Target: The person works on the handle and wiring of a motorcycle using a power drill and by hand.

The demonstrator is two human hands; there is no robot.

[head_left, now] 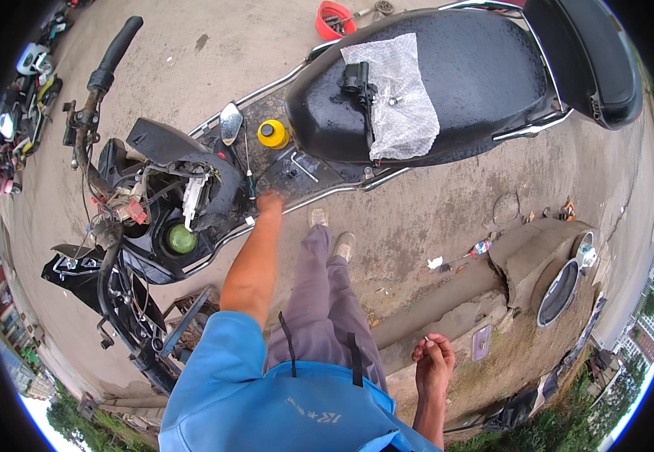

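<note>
My left hand (270, 201) reaches down to the near edge of the scooter's footboard (267, 179). Its fingers point away and are mostly hidden, beside the dark handle of a screwdriver (251, 185). Held low at the right, my right hand (434, 363) is closed in a pinch, with a tiny pale thing at the fingertips too small to name. On the footboard lie a mirror (230, 123), a bent metal hex key (304, 167) and a yellow bottle (273, 134). Bubble wrap (406, 113) covers part of the black seat (470, 68), with a black brake-cylinder-like part (356, 79) on it.
The scooter's front is stripped, with loose wiring (135, 207) and a green round thing (181, 239) inside. Its handlebar (116, 56) sticks out at the left. A red bowl (334, 20) stands beyond the seat. Broken concrete pipes (447, 309) lie at the right.
</note>
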